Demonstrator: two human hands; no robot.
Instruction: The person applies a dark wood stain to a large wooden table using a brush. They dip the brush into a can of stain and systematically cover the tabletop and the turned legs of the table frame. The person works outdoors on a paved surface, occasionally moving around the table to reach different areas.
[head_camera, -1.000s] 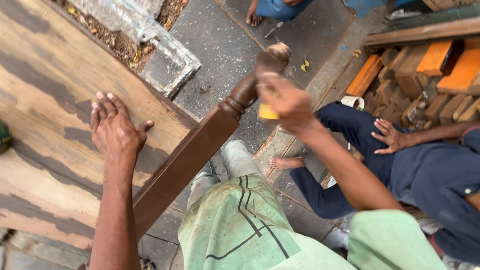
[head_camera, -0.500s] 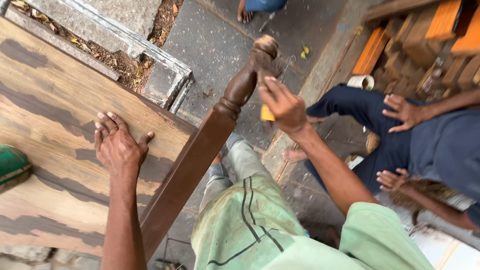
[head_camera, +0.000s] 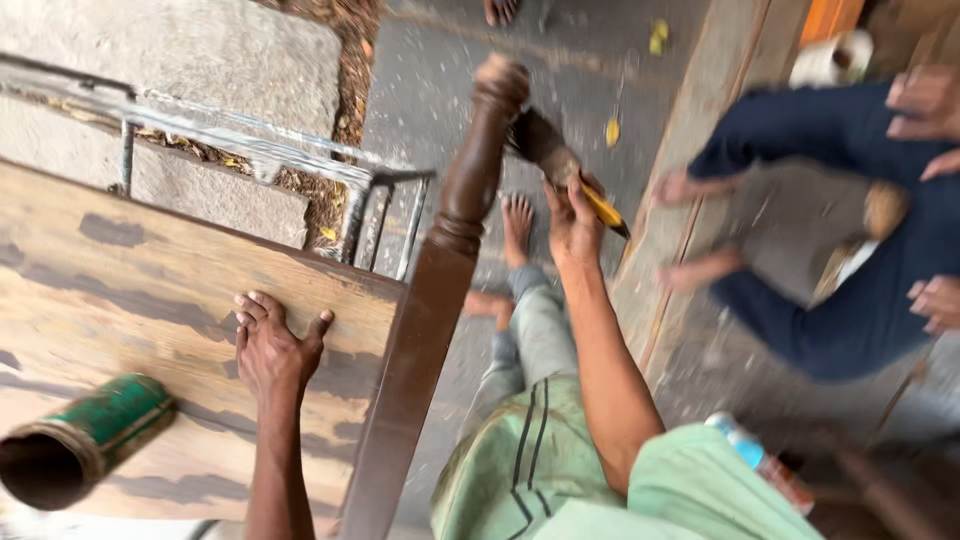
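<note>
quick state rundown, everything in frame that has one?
Left hand: flat, fingers spread, pressing on the board.
Right hand: closed on the brush.
Yellow-handled paintbrush: held, bristles against the post's turned top.
Dark brown turned wooden post: tilted, coated brown.
Patchy wooden board: lying flat, partly stained.
Green metal can: on its side, open mouth toward camera.

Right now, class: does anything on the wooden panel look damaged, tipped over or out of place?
Yes. The wooden panel has dark, patchy streaks where its surface looks worn. A green can lies tipped on its side near the left hand, its open mouth facing the camera.
</note>
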